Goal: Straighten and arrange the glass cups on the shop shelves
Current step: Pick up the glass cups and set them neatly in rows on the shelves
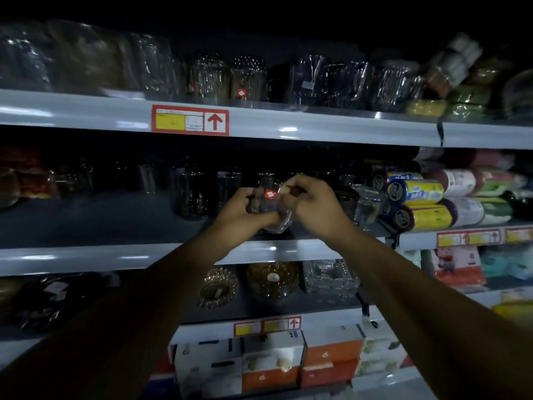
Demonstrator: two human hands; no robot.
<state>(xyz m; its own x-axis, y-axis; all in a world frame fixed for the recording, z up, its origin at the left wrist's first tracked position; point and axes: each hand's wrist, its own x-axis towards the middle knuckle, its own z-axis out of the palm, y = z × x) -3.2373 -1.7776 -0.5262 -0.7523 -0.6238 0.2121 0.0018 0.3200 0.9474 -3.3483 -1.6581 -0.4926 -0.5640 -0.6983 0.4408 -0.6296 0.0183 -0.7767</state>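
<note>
A clear glass cup with a small red sticker is held at the front of the middle shelf. My left hand wraps its left side and base. My right hand pinches its rim from the right. Several dark glass cups stand in a row behind it, dim and hard to make out. Two clear cups stand just right of my right hand. On the top shelf are wrapped glass cups.
Stacked rolls in yellow and blue wrappers lie at the right end of the middle shelf. Amber and clear glass ashtrays sit on the shelf below. Orange and white boxes fill the lowest shelf. The scene is dark.
</note>
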